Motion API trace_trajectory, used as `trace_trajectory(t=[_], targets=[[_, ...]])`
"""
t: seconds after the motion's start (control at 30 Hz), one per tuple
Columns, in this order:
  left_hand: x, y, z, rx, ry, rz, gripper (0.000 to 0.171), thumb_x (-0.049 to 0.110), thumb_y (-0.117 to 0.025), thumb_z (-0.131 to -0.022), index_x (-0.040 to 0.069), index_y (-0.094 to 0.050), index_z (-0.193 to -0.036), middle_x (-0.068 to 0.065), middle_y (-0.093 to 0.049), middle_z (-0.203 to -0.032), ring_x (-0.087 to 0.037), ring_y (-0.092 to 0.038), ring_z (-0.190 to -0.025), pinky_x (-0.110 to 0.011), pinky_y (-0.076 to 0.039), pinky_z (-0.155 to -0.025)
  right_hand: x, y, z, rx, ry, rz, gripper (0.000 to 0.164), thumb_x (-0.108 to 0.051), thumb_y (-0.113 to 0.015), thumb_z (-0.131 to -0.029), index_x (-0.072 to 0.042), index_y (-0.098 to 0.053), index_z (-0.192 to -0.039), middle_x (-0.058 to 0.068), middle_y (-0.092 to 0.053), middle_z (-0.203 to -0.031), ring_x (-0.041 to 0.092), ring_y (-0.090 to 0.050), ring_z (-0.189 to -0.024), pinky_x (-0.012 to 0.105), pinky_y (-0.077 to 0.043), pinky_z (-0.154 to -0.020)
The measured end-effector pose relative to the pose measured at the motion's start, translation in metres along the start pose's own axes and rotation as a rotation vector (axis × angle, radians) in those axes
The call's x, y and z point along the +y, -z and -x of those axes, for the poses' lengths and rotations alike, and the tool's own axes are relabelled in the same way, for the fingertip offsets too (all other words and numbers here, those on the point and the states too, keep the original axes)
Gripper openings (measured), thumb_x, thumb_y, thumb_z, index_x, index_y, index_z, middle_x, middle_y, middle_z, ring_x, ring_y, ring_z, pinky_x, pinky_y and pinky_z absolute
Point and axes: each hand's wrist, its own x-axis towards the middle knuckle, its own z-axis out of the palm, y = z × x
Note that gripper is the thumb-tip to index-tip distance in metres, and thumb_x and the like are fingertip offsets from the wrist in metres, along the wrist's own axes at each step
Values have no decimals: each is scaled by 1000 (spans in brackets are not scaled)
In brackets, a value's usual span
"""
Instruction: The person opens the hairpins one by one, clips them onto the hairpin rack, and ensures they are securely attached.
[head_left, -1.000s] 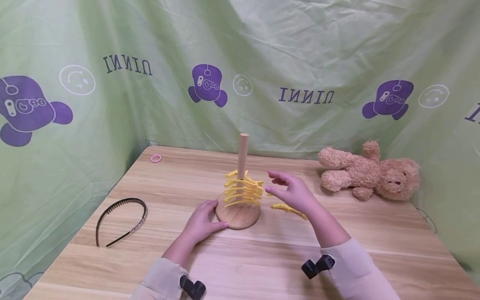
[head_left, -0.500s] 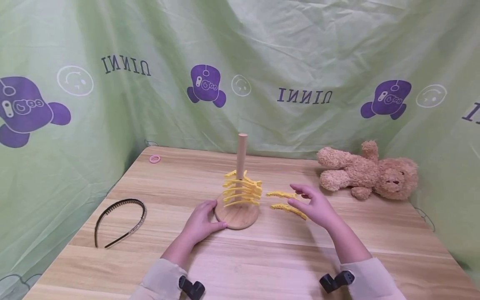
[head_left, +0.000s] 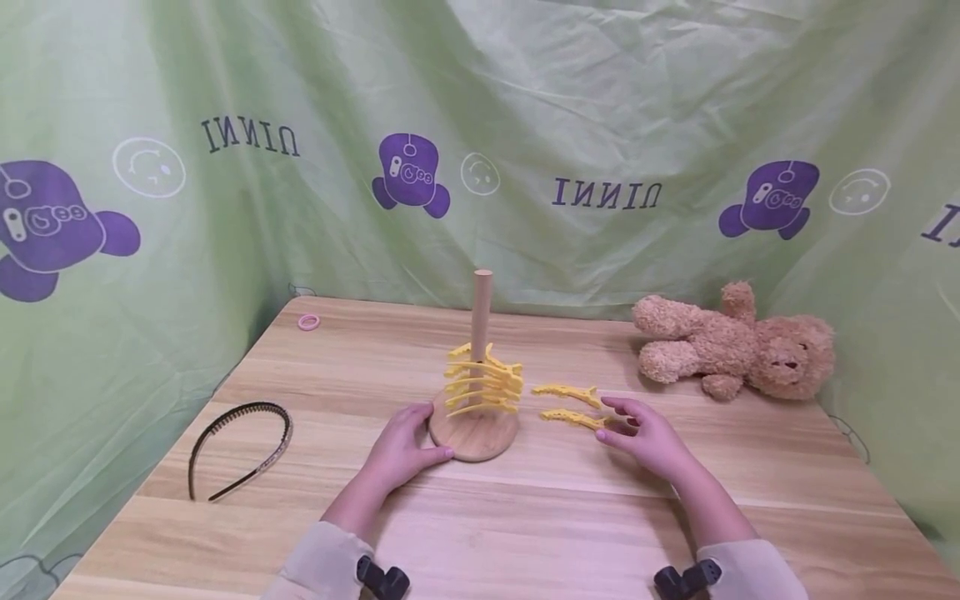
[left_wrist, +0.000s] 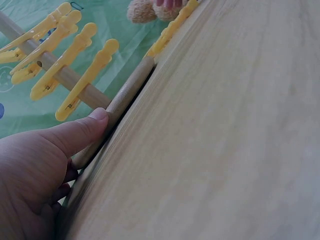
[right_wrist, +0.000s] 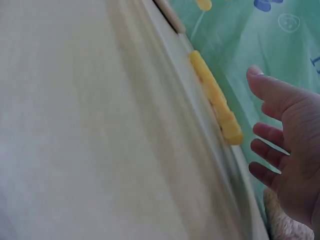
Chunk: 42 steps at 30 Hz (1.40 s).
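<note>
Currently, the rim of a round wooden base (head_left: 480, 442) is gripped by the left hand (head_left: 401, 446) from about nine o'clock, with the thumb laid over the edge and the fingers curled at the side. From this base a wooden rod (head_left: 482, 312) rises upright, and a stack of yellow alligator hair clips (head_left: 487, 386) is carried along its lower part, one above another.

At about three o'clock of the stack, two loose yellow hair clips are laid on the table (head_left: 525, 533): the far clip (head_left: 566, 392) and the near clip (head_left: 573, 418), roughly parallel and apart. Just beyond their right-hand ends, the right hand (head_left: 648, 433) is held with thumb and fingers spread, and nothing is grasped by it; whether the near clip is touched by the thumb cannot be told.

Measured from the base, a brown teddy bear (head_left: 723, 346) is seen lying at two o'clock, a black toothed headband (head_left: 255, 407) at nine o'clock, and a small pink ring (head_left: 308, 327) at ten o'clock near the table's far corner.
</note>
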Motion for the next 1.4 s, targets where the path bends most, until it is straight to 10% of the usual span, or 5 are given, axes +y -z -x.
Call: trace_trajectory(t=[1.0,1.4], targets=[[1,1,-1,-14,4,-26,84,36,-84,-74,-7,-50,-138,-23,-51,-142,-41,-43,-137,-54,-32,-117,21,-10,-2,17,90,159,42,-21,-75,-85,1,-64,-120,23,-64,-122,43,-57,-117,60,-43,-102],[2,2,-1,-18,15,-19,83,36,-84,-74,-5,-50,-138,-22,-51,-143,-40,-42,-138,-53,-32,-117,-2,1,-1,2,-6,-21,42,-17,-67,-92,1,-53,-128,29,-60,-127,50,-54,-122,62,-41,-106]])
